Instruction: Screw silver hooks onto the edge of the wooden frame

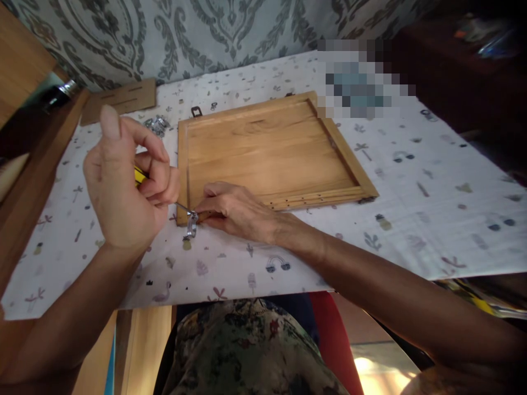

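Observation:
My left hand point(132, 175) is closed around the yellow and black handle of a screwdriver point(140, 175), thumb raised. The screwdriver's thin shaft slants down to a small shiny metal clip point(191, 224) at the near left corner of a wooden framed panel point(263, 148). Fingers of my right hand point(236, 211) pinch at that corner, beside the clip and the screwdriver's tip; whether they grip the clip or only the frame edge is partly hidden. Several small dark holes run along the panel's near edge.
A pile of metal clips point(157, 125) lies left of the panel, near a piece of cardboard point(119, 101). A dark metal hanger point(196, 112) shows at the panel's far edge. A patterned cloth point(395, 241) covers the table. At the back right a patch is blurred out.

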Motion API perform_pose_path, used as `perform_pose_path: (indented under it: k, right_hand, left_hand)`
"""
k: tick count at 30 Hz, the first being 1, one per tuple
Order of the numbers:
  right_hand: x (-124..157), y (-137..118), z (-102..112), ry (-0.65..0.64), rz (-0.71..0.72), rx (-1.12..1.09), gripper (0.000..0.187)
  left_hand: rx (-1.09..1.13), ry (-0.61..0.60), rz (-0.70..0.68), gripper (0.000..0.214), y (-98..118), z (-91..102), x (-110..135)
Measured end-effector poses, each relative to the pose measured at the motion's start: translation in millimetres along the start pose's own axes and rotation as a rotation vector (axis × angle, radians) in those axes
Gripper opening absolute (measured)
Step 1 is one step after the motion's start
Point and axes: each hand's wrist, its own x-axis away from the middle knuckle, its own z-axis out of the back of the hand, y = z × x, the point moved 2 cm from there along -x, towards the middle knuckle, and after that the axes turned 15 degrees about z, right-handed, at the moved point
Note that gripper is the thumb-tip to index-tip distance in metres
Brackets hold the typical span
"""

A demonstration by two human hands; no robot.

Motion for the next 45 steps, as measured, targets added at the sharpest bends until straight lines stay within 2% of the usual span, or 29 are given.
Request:
perform_pose_path:
  k: [11, 25, 28, 33, 36, 39, 45]
  right_hand:
    - [-1, -1, 1, -0.016, 0.003, 0.007, 0.013]
    - [-2, 0, 1, -0.018, -0.014, 0.002, 0.012]
    - [-2, -1, 1, -0.016, -0.009, -0.001, 0.012]
    - [0, -1, 1, -0.006, -0.001, -0.003, 0.012]
    - [0, 0, 1, -0.009, -0.008, -0.004, 0.013]
    - [1, 1, 0, 0.011, 0.009, -0.019, 0.013]
    - [0, 4, -2, 0.016, 0.008, -0.009, 0.01]
  left_hand:
    - [0.021, 0.09, 0.011, 0.058, 1, -2.3, 4]
    - [0.031, 0.115, 0.041, 0.059, 1, -5.0, 4]
    - [0.007, 0.055, 0.032, 0.054, 1, -3.0, 4]
    - [-0.064, -0.2, 0.036, 0.036, 1, -0.4, 3]
    - [-0.04, -0.245, 0.033, 0.03, 1, 2.1, 2]
    - [-0.043, -0.309, 0.099, 0.027, 1, 5.9, -3]
    - [-0.082, -0.545, 0.172, 0.02, 1, 16.2, -19]
